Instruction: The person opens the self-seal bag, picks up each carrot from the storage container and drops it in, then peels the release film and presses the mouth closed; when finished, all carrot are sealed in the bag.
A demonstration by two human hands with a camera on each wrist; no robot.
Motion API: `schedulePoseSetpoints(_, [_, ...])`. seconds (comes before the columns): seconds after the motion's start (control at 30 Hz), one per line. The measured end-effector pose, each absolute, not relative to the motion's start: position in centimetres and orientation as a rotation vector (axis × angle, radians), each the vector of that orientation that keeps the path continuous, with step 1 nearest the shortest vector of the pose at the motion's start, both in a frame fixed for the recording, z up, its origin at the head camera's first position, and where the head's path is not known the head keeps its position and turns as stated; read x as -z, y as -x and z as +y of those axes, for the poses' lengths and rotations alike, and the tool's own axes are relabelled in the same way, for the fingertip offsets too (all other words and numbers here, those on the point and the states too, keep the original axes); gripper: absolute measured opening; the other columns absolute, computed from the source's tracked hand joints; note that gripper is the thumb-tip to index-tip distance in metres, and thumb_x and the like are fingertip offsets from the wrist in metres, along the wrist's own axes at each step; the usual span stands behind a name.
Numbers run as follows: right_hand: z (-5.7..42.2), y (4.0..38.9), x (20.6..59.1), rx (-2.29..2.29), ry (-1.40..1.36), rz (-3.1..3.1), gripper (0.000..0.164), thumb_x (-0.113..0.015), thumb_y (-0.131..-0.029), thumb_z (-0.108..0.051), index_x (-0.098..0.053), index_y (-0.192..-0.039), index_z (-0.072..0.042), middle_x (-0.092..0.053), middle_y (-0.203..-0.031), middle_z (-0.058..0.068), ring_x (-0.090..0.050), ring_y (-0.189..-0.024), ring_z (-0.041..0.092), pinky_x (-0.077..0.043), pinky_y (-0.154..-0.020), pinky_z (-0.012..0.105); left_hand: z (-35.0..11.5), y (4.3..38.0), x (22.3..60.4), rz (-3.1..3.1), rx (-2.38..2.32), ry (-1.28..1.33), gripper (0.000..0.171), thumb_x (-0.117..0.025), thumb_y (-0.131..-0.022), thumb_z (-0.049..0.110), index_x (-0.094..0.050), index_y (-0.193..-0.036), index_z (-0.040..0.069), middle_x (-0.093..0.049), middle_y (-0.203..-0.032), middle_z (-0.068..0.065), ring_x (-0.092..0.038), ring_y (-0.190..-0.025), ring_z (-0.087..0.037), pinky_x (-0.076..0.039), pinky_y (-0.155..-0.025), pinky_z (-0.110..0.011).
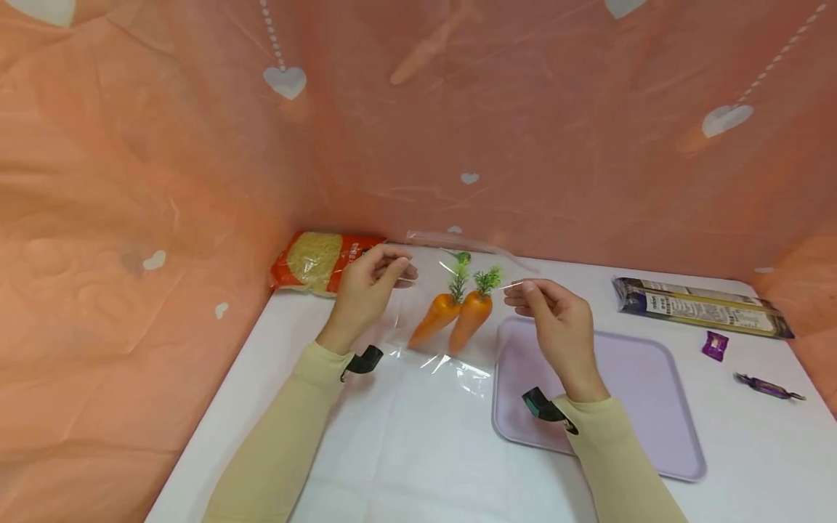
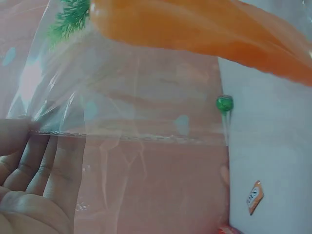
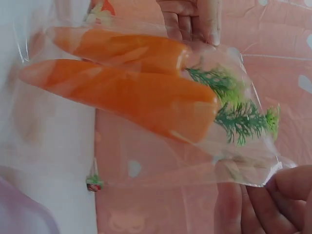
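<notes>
Two orange carrots (image 1: 472, 319) with green leafy tops lie inside a clear plastic bag (image 1: 484, 356), raised above the white table. My left hand (image 1: 370, 287) pinches the bag's left edge between thumb and fingers. At the opposite edge, my right hand (image 1: 557, 319) pinches the plastic; the right wrist view shows its thumb and fingers (image 3: 292, 187) at the bag's corner. Both carrots appear side by side there, tips pointing left. Behind the bag, a green lollipop (image 2: 224, 103) shows in the left wrist view.
A red noodle packet (image 1: 314, 261) sits at the back left. Under my right forearm lies a lilac tray (image 1: 644, 392). To the right are a long dark packet (image 1: 706, 307), a purple candy (image 1: 716, 346) and a twisted-wrapper candy (image 1: 768, 386). Orange sheets rise behind and at both sides.
</notes>
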State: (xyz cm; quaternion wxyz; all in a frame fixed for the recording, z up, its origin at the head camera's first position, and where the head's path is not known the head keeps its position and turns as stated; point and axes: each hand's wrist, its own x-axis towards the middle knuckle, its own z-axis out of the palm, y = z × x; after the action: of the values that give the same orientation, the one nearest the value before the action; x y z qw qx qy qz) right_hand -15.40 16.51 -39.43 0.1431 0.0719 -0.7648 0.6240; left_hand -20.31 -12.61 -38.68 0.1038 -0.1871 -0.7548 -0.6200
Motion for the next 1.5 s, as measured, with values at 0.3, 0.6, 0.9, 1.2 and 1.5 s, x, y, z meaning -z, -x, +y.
schedulePoseSetpoints(0.3, [16.8,14.8,38.7,-1.711,-0.291,-2.179,0.025,-0.061,-0.102,-0.027,-0.076,-0.112,-0.009,-0.078,-0.102,0.010,-0.076,-0.090,0.014,-0.061,-0.078,0.026,-12.7,19.2,37.7,-2.235,1.851,0.603,0.012,-0.066,-0.099,0.019,-0.068,-0.107,0.011,-0.073,-0.098,-0.008,-0.073,-0.095,-0.032,-0.061,-0.086,-0.032])
schedulePoseSetpoints(0.6, [16.7,13.6,36.4,-1.687,-0.273,-2.149,0.022,-0.061,-0.102,-0.018,-0.076,-0.111,-0.004,-0.076,-0.098,0.018,-0.074,-0.088,0.015,-0.061,-0.078,0.024,-12.2,17.4,34.6,-2.196,1.847,0.608,0.013,-0.062,-0.099,0.004,-0.065,-0.108,-0.006,-0.071,-0.101,-0.023,-0.069,-0.095,-0.043,-0.060,-0.088,-0.039])
schedulePoseSetpoints(0.9, [16.9,13.4,36.3,-1.711,-0.314,-2.126,0.021,-0.061,-0.102,-0.017,-0.076,-0.112,-0.008,-0.077,-0.099,0.014,-0.074,-0.090,0.016,-0.061,-0.078,0.025,-12.7,18.0,35.6,-2.117,1.857,0.656,0.008,-0.064,-0.099,0.009,-0.067,-0.105,0.006,-0.072,-0.099,-0.011,-0.070,-0.092,-0.027,-0.060,-0.088,-0.036])
schedulePoseSetpoints(1.2, [17.3,13.7,36.6,-1.720,-0.320,-2.119,0.020,-0.062,-0.101,-0.020,-0.076,-0.112,-0.010,-0.078,-0.096,0.010,-0.074,-0.090,0.017,-0.061,-0.077,0.026,-13.3,18.2,35.3,-2.058,1.871,0.652,0.010,-0.065,-0.098,0.010,-0.068,-0.104,0.003,-0.071,-0.097,-0.016,-0.071,-0.088,-0.025,-0.061,-0.084,-0.043])
schedulePoseSetpoints(1.5, [17.5,13.7,36.5,-1.708,-0.357,-2.091,0.021,-0.061,-0.101,-0.013,-0.075,-0.114,-0.005,-0.077,-0.102,0.009,-0.074,-0.092,0.015,-0.060,-0.075,0.024,-13.5,18.1,34.9,-1.973,1.921,0.709,0.010,-0.065,-0.098,0.008,-0.067,-0.103,-0.001,-0.070,-0.094,-0.020,-0.069,-0.081,-0.026,-0.060,-0.079,-0.042])
